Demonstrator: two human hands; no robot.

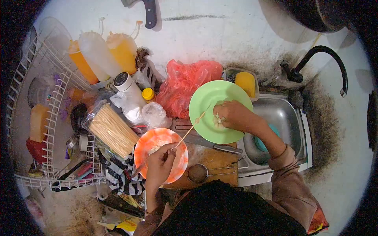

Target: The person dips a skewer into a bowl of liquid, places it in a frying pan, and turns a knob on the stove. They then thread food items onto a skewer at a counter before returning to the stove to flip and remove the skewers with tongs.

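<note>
My left hand (160,163) is over an orange-and-white bowl (182,165), pinching a thin bamboo skewer (186,135) near its lower end. The skewer slants up to the right, its tip above a light green plate (204,92). One small pale piece (197,120) sits on the skewer near the plate's left rim. My right hand (234,115) is over the plate, fingers bent together against a small cluster of pale food pieces (218,122). Whether a piece is between those fingertips is hidden. The bowl holds some pale contents, partly covered by my left hand.
A pack of bamboo skewers (111,131) lies left of the bowl. Behind are a crumpled red plastic bag (187,80) and a white bottle (128,88). A knife (220,147) and a small strainer (197,173) lie in front. The metal sink (289,118) is right, a dish rack (51,149) left.
</note>
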